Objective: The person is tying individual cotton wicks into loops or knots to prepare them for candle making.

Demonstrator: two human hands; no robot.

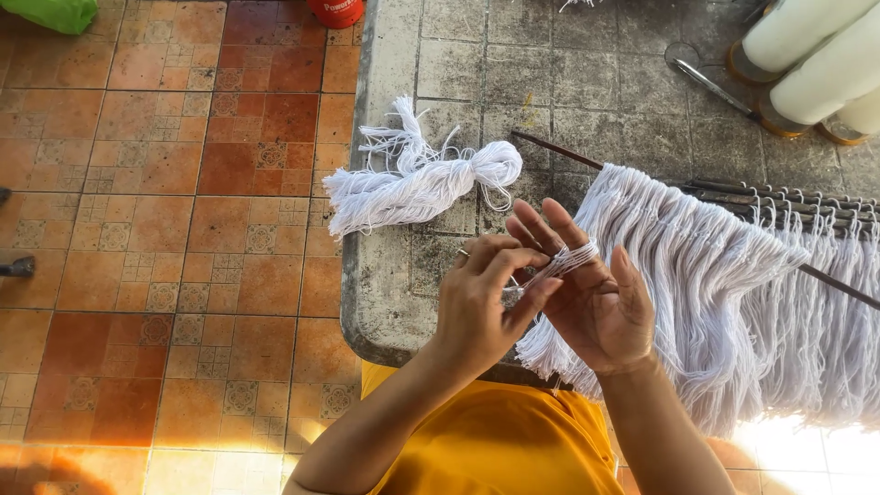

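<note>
While my right hand (pixel 600 307) lies palm up at the table's (pixel 394 302) near edge, a few white strands (pixel 566 261) run across its index and middle fingers (pixel 541 229), which stand straight and point toward eleven o'clock. My left hand (pixel 481 302) comes in from nine o'clock, and its thumb and forefinger are pinched together on the same strands, just beside the right palm. So the left is closed on yarn, and the right stays mostly open, serving as a form to wind on rather than a grip.

To do this well, I judge the wraps should lie side by side on the two fingers, snug but not biting, so they will slide off cleanly. Even tension from the left pinch matters most; slack would let the loops cross.

At three o'clock from my hands hangs the finished fringe (pixel 715 293), knotted along a dark rod (pixel 568 154) and spilling over the table edge. At eleven o'clock lies a tied bundle of cut yarn (pixel 422 183), well within reach. Scissors (pixel 715 87) and white yarn cones (pixel 816 55) sit at one o'clock, well apart from my work.
</note>
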